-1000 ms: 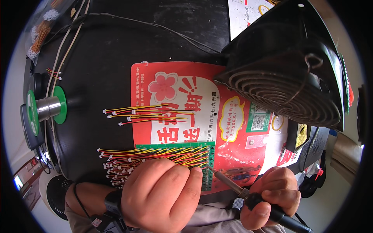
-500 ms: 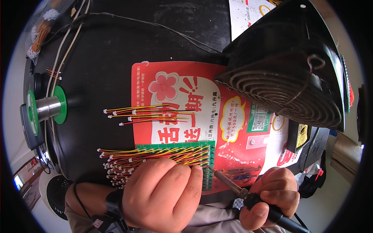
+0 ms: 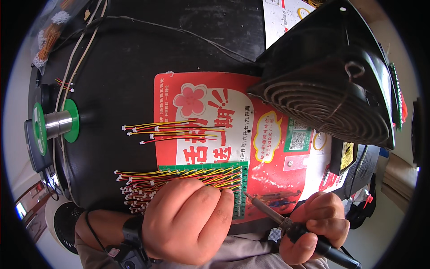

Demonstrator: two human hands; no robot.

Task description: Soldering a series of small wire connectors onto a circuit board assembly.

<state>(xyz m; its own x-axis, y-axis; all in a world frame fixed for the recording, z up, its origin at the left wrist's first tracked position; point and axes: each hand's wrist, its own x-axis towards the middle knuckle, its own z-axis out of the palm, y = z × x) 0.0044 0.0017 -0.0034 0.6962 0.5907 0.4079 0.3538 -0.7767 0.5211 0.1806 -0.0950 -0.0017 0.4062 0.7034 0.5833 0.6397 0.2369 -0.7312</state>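
Observation:
A green circuit board (image 3: pixel 244 177) lies in front of me, crossed by rows of red, yellow and black connector wires (image 3: pixel 210 175) whose white plugs (image 3: pixel 130 197) stick out past its left side. My left hand (image 3: pixel 190 224) is closed low over the board, thumb and fingertips pinching a wire near the board's right part; the pinched end is mostly hidden. In my right hand (image 3: pixel 316 228) is a soldering iron (image 3: pixel 271 213), gripped by its black handle. Its tip points up and left, just right of the left fingertips, and seems slightly apart from the wire.
Several loose connector wires (image 3: pixel 179 130) lie on a red printed mat (image 3: pixel 168 83) beyond the board. A black fan (image 3: pixel 331 80) stands at the far right, near a yellow sponge holder (image 3: pixel 347 157). Solder wire on a green spool (image 3: pixel 70 120) sits left, by cables.
The soldering iron's tip has drawn back a little to the right from the wire at my left fingertips. My left hand keeps its pinch in about the same place.

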